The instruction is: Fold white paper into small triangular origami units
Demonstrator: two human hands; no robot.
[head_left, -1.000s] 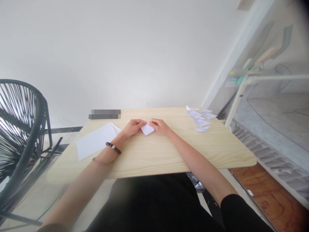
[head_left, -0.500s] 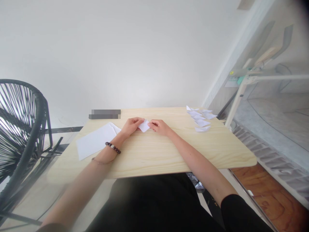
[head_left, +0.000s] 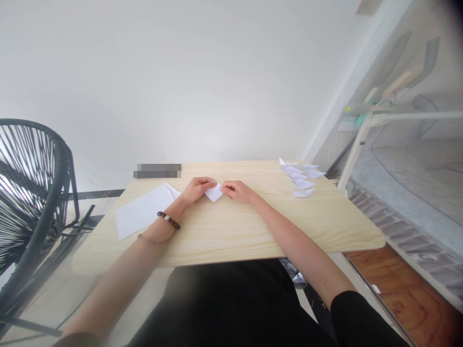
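Observation:
Between my two hands is a small piece of folded white paper (head_left: 213, 193), shaped like a diamond with one corner pointing towards me. My left hand (head_left: 197, 188) pinches its left side, thumb on top. At its right corner my right hand (head_left: 236, 190) grips the paper between thumb and curled fingers. Both hands are just above the middle of the wooden table (head_left: 231, 231). Folded paper boats (head_left: 303, 184), several of them, stand grouped at the table's right rear. To the left of my left wrist lies a stack of white paper sheets (head_left: 139, 212).
A dark pixelated block (head_left: 157, 171) covers something at the table's back left corner. Behind the table rises a white wall (head_left: 224, 86). A dark woven chair (head_left: 54, 168) stands on the left, and a white metal frame (head_left: 356, 154) on the right.
The folded paper has turned a little and come slightly lower, its near corner now pointing towards me. My hands have shifted slightly with it, both still gripping it.

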